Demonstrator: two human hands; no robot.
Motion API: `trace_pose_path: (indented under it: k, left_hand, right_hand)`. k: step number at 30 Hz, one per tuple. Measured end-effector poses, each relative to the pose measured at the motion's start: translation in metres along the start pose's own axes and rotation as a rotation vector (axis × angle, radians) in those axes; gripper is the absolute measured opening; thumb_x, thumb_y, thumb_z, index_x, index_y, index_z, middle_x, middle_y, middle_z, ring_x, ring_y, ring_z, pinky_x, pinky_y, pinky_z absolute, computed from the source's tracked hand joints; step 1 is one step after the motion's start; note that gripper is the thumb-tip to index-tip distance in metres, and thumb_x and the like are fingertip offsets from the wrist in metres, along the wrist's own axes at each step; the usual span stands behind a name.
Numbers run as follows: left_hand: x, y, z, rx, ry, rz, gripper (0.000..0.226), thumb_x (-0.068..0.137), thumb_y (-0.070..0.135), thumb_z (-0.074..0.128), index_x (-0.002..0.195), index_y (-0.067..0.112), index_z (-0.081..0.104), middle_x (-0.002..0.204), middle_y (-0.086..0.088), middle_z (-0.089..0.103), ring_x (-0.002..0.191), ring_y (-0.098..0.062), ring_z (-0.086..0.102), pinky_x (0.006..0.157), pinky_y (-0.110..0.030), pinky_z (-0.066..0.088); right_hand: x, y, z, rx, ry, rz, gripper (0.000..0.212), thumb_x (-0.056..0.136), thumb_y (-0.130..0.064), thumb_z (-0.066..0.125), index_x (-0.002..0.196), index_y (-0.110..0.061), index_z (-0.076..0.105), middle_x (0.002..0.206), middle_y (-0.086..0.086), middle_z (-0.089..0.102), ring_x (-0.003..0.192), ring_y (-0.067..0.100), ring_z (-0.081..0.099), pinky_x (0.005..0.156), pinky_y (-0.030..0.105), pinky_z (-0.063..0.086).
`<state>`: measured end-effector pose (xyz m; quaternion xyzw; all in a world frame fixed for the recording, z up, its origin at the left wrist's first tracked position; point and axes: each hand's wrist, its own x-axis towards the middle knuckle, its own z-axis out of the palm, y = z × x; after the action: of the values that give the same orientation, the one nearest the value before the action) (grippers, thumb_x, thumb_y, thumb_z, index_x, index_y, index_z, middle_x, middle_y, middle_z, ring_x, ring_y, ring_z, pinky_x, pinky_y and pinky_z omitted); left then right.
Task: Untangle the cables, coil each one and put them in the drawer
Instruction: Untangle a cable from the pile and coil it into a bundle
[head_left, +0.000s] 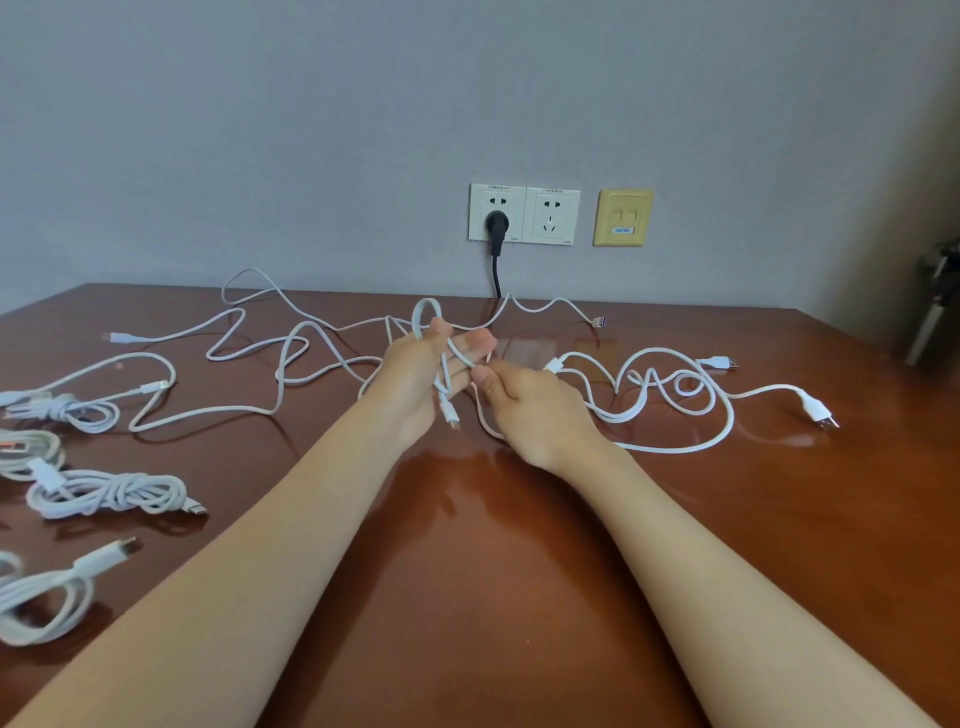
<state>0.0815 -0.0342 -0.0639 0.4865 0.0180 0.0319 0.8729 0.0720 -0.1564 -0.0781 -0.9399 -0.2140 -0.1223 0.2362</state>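
Two hands meet over mid-tabletop (467, 545). Left hand (415, 384): thumb pins a loop of white cable (427, 312) against its fingers, plug end dangling. Right hand (530, 410) pinches the same cable. Loose cables (675, 387) sprawl around; coiled cables (104, 491) lie far left.

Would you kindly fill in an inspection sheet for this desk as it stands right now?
Surface: glossy brown table, reflective.
Job's things: several coiled cables by the left edge; loose cables sprawled at the back left; tangled cables on the right; drawer not in view.
Clutter: nothing seen.
Grippers: left hand holds a loop of the held cable over its fingers; right hand pinches the same cable.
Cables: black power cord plugged into the wall socket, dropping behind the table.
Surroundings: grey wall; yellow data plate; dark object at the right edge, too unclear to identify.
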Motion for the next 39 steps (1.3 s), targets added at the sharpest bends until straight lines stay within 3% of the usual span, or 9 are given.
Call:
trace_pose_path:
  k: [5, 11, 16, 19, 23, 27, 31, 35, 39]
  left_hand:
    - [0.011, 0.010, -0.008, -0.171, 0.170, 0.000, 0.032, 0.103, 0.012, 0.033, 0.072, 0.012, 0.041, 0.039, 0.002, 0.046, 0.029, -0.006, 0.044, 0.040, -0.019, 0.050]
    - [0.021, 0.019, -0.027, -0.162, 0.225, -0.003, 0.037, 0.102, 0.007, 0.026, 0.068, 0.018, 0.036, 0.032, 0.008, 0.034, 0.025, -0.005, 0.025, 0.032, -0.011, 0.028]
    - [0.023, 0.014, -0.024, 0.094, 0.253, 0.015, 0.034, 0.102, 0.011, 0.029, 0.070, 0.018, 0.038, 0.033, 0.009, 0.034, 0.025, -0.005, 0.022, 0.032, -0.012, 0.024]
    - [0.021, 0.010, -0.024, 0.269, 0.225, 0.056, 0.031, 0.102, 0.011, 0.029, 0.073, 0.017, 0.037, 0.049, 0.002, 0.036, 0.025, -0.003, 0.023, 0.032, -0.012, 0.023]
    - [0.020, 0.001, -0.022, 0.550, 0.148, 0.114, 0.032, 0.103, 0.014, 0.029, 0.071, 0.018, 0.034, 0.060, 0.000, 0.032, 0.032, -0.003, 0.026, 0.034, -0.014, 0.024]
    - [0.022, -0.011, -0.020, 0.779, 0.098, 0.172, 0.033, 0.102, 0.017, 0.031, 0.069, 0.018, 0.035, 0.061, 0.000, 0.037, 0.049, -0.011, 0.031, 0.046, -0.021, 0.027]
    - [0.019, -0.018, -0.016, 0.878, 0.042, 0.148, 0.027, 0.102, 0.022, 0.032, 0.079, 0.013, 0.042, 0.067, -0.001, 0.044, 0.056, -0.011, 0.043, 0.060, -0.024, 0.040]
    - [0.012, -0.022, -0.008, 1.053, -0.002, 0.152, 0.027, 0.101, 0.022, 0.032, 0.097, 0.006, 0.054, 0.101, -0.019, 0.061, 0.096, -0.032, 0.055, 0.076, -0.028, 0.036]
    - [0.000, -0.021, 0.001, 1.139, -0.073, 0.225, 0.048, 0.103, 0.031, 0.020, 0.068, 0.011, 0.046, 0.069, -0.002, 0.051, 0.072, -0.019, 0.047, 0.060, -0.026, 0.032]
  right_hand:
    - [0.001, 0.007, 0.001, -0.028, -0.041, -0.018, 0.046, 0.094, -0.055, 0.033, 0.075, -0.016, 0.049, 0.074, -0.001, 0.057, 0.083, 0.026, 0.053, 0.071, 0.033, 0.036]
    - [0.001, 0.009, -0.009, 0.166, 0.013, -0.047, 0.029, 0.091, -0.045, 0.051, 0.070, -0.025, 0.049, 0.057, -0.009, 0.045, 0.069, 0.017, 0.044, 0.066, 0.028, 0.030]
    - [0.002, 0.002, -0.013, -0.269, 0.150, -0.276, 0.022, 0.093, -0.033, 0.051, 0.092, -0.019, 0.068, 0.074, -0.007, 0.043, 0.089, 0.022, 0.048, 0.075, 0.030, 0.022]
    - [0.003, -0.001, -0.008, -0.403, 0.308, -0.408, 0.013, 0.073, -0.026, 0.064, 0.063, -0.019, 0.069, 0.058, -0.001, 0.049, 0.064, 0.026, 0.053, 0.067, 0.030, 0.025]
    - [0.004, -0.005, -0.006, -0.361, 0.259, -0.475, 0.009, 0.063, -0.029, 0.065, 0.058, -0.023, 0.068, 0.055, -0.007, 0.032, 0.055, 0.023, 0.050, 0.061, 0.030, 0.026]
    - [0.003, 0.000, -0.007, -0.276, 0.116, -0.409, 0.019, 0.084, -0.030, 0.061, 0.085, -0.015, 0.073, 0.062, -0.013, 0.023, 0.085, 0.027, 0.049, 0.073, 0.031, 0.020]
    - [0.002, 0.003, -0.010, -0.197, 0.127, -0.343, 0.022, 0.084, -0.035, 0.064, 0.093, -0.016, 0.070, 0.077, -0.010, 0.041, 0.096, 0.020, 0.046, 0.075, 0.029, 0.020]
    - [0.006, 0.005, -0.010, -0.133, 0.148, -0.303, 0.015, 0.084, -0.026, 0.063, 0.093, -0.017, 0.070, 0.090, 0.001, 0.061, 0.088, 0.020, 0.044, 0.072, 0.027, 0.021]
    - [0.005, 0.008, -0.013, 0.001, 0.167, -0.219, 0.014, 0.086, -0.009, 0.056, 0.090, -0.013, 0.069, 0.081, -0.015, 0.059, 0.092, 0.022, 0.049, 0.073, 0.026, 0.029]
